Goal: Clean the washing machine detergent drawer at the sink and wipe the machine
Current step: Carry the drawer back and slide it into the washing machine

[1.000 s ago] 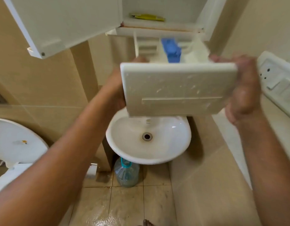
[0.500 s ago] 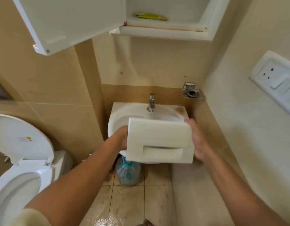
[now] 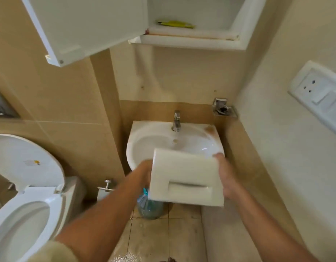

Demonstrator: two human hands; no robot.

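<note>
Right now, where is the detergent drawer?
The drawer sits low centre in the head view, held between the left hand and right hand over the front edge of the sink.

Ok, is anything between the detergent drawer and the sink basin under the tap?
Nothing visible does. The left hand and right hand hold the detergent drawer at the front rim of the sink, and the part of the sink showing between it and the tap holds nothing. The drawer hides the front part.

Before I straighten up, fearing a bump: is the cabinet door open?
Open: the cabinet door swings out leftward, baring the shelf inside.
</note>
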